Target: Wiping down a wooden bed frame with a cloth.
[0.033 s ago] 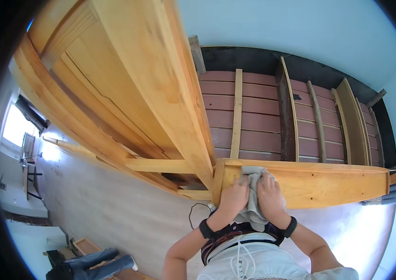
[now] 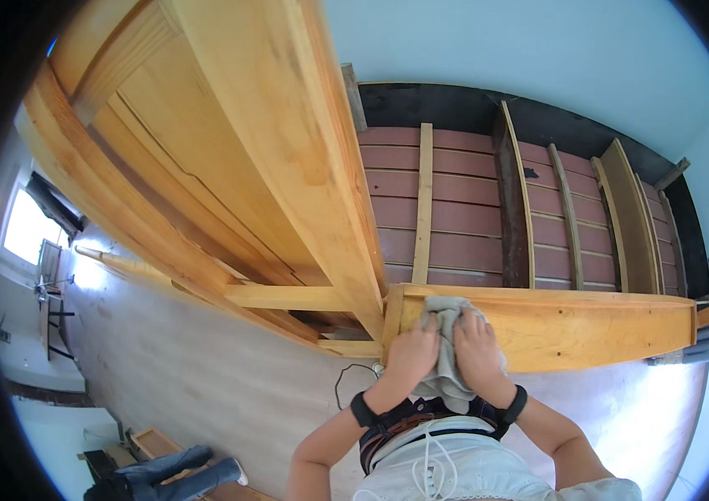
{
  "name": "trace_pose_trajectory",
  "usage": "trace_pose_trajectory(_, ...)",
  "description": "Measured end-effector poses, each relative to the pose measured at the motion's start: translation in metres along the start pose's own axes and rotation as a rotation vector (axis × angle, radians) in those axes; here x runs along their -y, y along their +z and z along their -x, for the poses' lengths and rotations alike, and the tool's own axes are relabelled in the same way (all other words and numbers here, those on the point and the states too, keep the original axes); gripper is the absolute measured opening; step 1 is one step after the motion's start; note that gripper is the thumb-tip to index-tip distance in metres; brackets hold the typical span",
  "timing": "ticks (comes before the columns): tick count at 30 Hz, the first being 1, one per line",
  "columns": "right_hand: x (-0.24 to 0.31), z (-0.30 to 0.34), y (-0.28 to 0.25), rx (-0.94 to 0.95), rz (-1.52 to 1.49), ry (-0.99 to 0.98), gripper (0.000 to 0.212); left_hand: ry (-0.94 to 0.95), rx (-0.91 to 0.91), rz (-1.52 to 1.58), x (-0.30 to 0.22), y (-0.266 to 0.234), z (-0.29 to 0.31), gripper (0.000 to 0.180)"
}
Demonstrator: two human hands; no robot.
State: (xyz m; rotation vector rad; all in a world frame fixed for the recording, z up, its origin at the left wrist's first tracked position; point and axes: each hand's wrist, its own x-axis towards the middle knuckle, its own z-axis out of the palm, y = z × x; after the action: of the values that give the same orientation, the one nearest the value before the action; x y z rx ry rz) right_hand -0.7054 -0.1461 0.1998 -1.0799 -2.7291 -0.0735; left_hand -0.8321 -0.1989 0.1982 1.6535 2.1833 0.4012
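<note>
A pale wooden piece with panels (image 2: 263, 108) fills the upper left, its top running out of view. Beside it, a dark-sided frame (image 2: 463, 188) holds reddish boards crossed by upright slats and dividers; the front wooden rail (image 2: 588, 330) hides its near edge. At the lower left, another person (image 2: 167, 463) shows mainly as legs in blue jeans; the upper body is too dark and cut off to make out.

A gray cloth (image 2: 448, 355) lies bunched over the left end of the rail, its lower part hanging toward the wearer's waist. It sits between and under the two hands, touching both. The left hand (image 2: 413, 355) grips its left side with bent fingers, and the right hand (image 2: 478, 351) grips its right side likewise; the fingertips are partly lost in the folds. Each wrist wears a black band (image 2: 363, 409).
</note>
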Motion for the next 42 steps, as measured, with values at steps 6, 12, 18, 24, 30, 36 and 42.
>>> trace_pose_trajectory(6,0.041,-0.018,0.002,0.017,-0.038,0.004,0.025,0.117,-0.048,-0.01,0.041,-0.022,0.005,0.035)
trace_pose_trajectory(12,0.041,-0.02,-0.004,0.03,-0.105,-0.002,0.028,0.085,-0.069,0.019,0.042,-0.03,0.012,0.034)
trace_pose_trajectory(18,0.028,-0.017,-0.005,-0.045,-0.388,0.024,0.039,0.076,-0.121,0.087,0.033,-0.041,0.019,0.034)
trace_pose_trajectory(24,0.022,-0.012,-0.009,-0.089,-0.605,0.0,0.039,0.085,-0.206,0.156,0.02,-0.061,0.034,0.036)
trace_pose_trajectory(30,0.021,-0.015,0.009,-0.045,-0.558,0.012,0.04,-0.058,-0.042,0.057,0.029,-0.044,0.021,0.037)
trace_pose_trajectory(36,0.013,-0.015,0.008,-0.027,-0.573,0.007,0.039,-0.022,-0.009,0.031,0.024,-0.039,0.008,0.036)
trace_pose_trajectory(42,0.005,-0.011,0.002,0.062,-0.668,0.02,0.038,-0.055,0.07,-0.037,0.017,-0.038,0.0,0.028)
